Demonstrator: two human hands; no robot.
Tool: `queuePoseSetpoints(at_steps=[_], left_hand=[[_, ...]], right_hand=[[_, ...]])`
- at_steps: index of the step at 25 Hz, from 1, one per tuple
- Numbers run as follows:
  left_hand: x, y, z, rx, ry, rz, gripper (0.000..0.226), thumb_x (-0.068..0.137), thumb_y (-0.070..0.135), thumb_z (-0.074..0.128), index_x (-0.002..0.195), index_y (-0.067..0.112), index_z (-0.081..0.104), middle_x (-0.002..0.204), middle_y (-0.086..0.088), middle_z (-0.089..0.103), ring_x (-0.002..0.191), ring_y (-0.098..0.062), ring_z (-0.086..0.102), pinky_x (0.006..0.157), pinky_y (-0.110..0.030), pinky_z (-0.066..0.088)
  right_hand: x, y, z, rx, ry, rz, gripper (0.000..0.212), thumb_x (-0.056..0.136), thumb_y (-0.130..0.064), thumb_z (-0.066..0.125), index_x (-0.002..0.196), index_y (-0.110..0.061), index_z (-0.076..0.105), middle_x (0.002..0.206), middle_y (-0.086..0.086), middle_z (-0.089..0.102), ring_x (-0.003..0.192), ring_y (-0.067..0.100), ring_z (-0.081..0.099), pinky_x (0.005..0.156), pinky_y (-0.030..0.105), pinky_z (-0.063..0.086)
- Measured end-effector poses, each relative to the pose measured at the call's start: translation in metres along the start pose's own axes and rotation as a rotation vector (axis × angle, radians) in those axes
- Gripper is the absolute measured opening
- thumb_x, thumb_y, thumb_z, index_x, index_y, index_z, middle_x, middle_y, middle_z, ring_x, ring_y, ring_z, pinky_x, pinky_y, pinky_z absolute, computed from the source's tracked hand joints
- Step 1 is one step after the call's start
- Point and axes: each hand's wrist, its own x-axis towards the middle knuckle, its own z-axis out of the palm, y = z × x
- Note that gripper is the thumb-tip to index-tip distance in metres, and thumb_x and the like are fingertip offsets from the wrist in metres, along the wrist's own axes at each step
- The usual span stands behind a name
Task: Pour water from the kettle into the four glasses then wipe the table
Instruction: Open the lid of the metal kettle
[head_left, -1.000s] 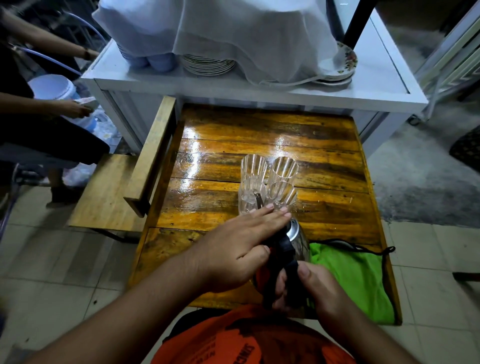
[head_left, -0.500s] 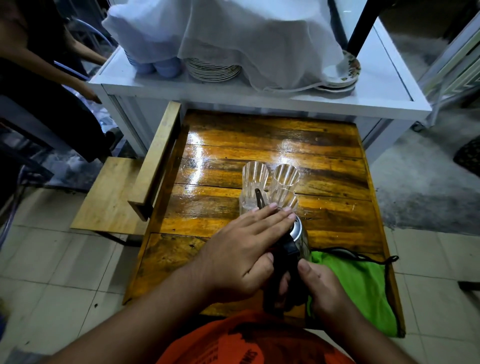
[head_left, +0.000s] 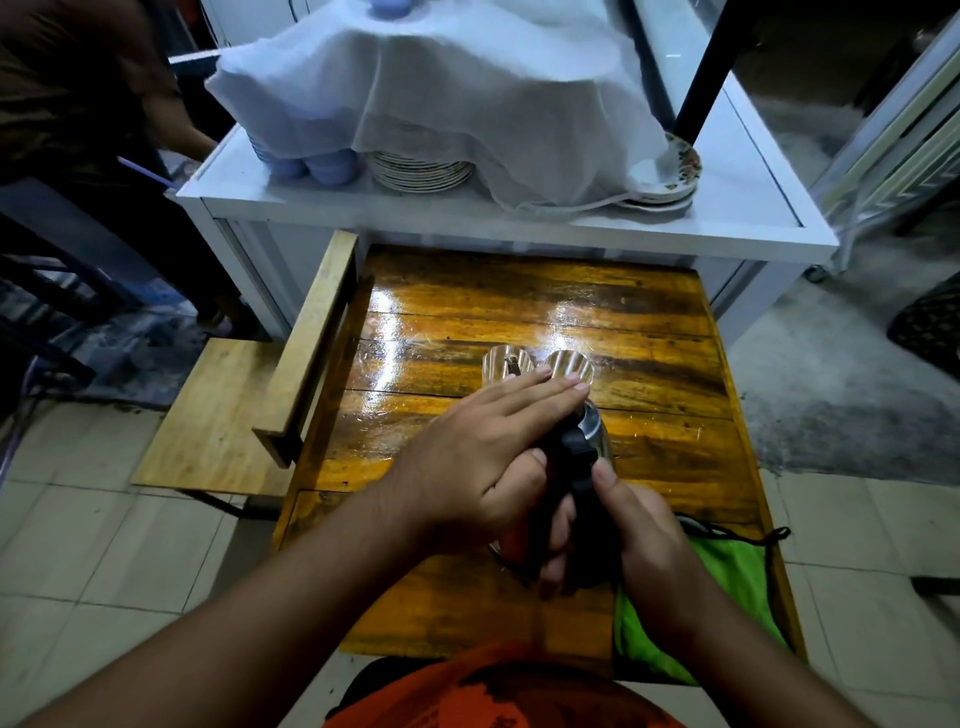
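The right hand (head_left: 644, 540) curled around the black handle of the kettle (head_left: 592, 436), thumb on top, while the left hand (head_left: 483, 457) lay flat with straight fingers pressed over the lid, fingertips reaching toward the glasses (head_left: 569, 364). The kettle was tilted away from the person, its spout at the left glass (head_left: 501, 364), so the pouring step appeared to be under way; whether water was running could not be seen. Only two rims showed past the fingers, the nearer glasses hidden behind the hands. The next move would likely call for shifting the spout to another glass with the lid held down. A green cloth (head_left: 727, 582) lay at the near right corner of the glossy wooden table (head_left: 519, 291), ready for wiping.
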Motion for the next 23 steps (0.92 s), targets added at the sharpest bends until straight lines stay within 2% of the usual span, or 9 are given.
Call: queuePoseSetpoints(at_steps=[3,6,8,9,12,14,18,23], left_hand=[[0.007,-0.005,-0.003,-0.059,0.003,-0.013,0.066,0.085,0.030,0.031,0.150,0.021,0.035,0.157,0.005,0.036,0.149,-0.006,0.020,0.120,-0.032,0.022],[0.013,-0.007,-0.005,-0.093,-0.011,-0.057,0.062,0.088,0.028,0.033,0.149,0.022,0.037,0.156,0.005,0.037,0.146,-0.001,0.022,0.116,-0.015,0.018],[0.015,-0.008,-0.006,-0.112,-0.024,-0.081,0.060,0.089,0.023,0.036,0.148,0.022,0.039,0.155,0.004,0.039,0.141,0.005,0.024,0.111,-0.006,0.015],[0.016,-0.010,-0.007,-0.125,-0.032,-0.093,0.059,0.089,0.023,0.036,0.148,0.022,0.039,0.155,0.005,0.039,0.140,0.005,0.024,0.111,-0.007,0.016],[0.022,-0.017,-0.012,-0.186,-0.060,-0.130,0.059,0.089,0.026,0.033,0.147,0.022,0.041,0.153,0.004,0.042,0.142,-0.001,0.031,0.116,-0.023,0.027],[0.028,-0.021,-0.017,-0.216,-0.093,-0.156,0.058,0.088,0.029,0.032,0.145,0.023,0.045,0.151,0.003,0.045,0.140,-0.003,0.036,0.115,-0.026,0.032],[0.044,-0.032,-0.027,-0.370,-0.177,-0.194,0.054,0.091,0.032,0.029,0.137,0.022,0.055,0.145,0.004,0.053,0.134,-0.002,0.043,0.110,-0.018,0.032],[0.061,-0.035,-0.043,-0.338,-0.307,-0.173,0.051,0.093,0.031,0.030,0.134,0.020,0.058,0.141,0.004,0.055,0.128,0.002,0.047,0.107,-0.013,0.033]], right_hand=[[0.004,-0.010,0.002,-0.006,-0.016,0.013,0.066,0.089,-0.057,0.039,0.070,-0.001,0.067,0.060,0.027,0.066,0.054,0.035,0.064,0.052,0.032,0.053],[0.006,-0.020,0.004,-0.024,-0.014,0.047,0.071,0.091,-0.064,0.040,0.072,-0.001,0.067,0.063,0.026,0.066,0.054,0.033,0.064,0.051,0.029,0.051],[0.008,-0.025,0.006,-0.024,-0.014,0.070,0.068,0.085,-0.062,0.039,0.072,-0.001,0.067,0.063,0.025,0.066,0.053,0.032,0.065,0.050,0.027,0.050],[0.009,-0.028,0.006,-0.025,-0.015,0.079,0.068,0.084,-0.062,0.039,0.073,-0.001,0.066,0.063,0.025,0.066,0.052,0.031,0.065,0.049,0.027,0.050],[0.012,-0.035,0.007,-0.041,-0.016,0.109,0.068,0.087,-0.062,0.038,0.074,-0.001,0.066,0.063,0.025,0.066,0.052,0.030,0.065,0.049,0.026,0.049],[0.014,-0.041,0.007,-0.056,-0.018,0.137,0.068,0.088,-0.063,0.038,0.075,-0.001,0.066,0.064,0.023,0.066,0.052,0.029,0.065,0.051,0.028,0.048],[0.019,-0.050,0.006,-0.053,-0.049,0.204,0.072,0.086,-0.068,0.037,0.075,-0.004,0.067,0.064,0.020,0.066,0.055,0.029,0.066,0.051,0.027,0.051],[0.025,-0.055,0.006,-0.036,-0.064,0.253,0.072,0.087,-0.070,0.037,0.071,-0.007,0.068,0.063,0.016,0.067,0.053,0.026,0.067,0.049,0.026,0.051]])
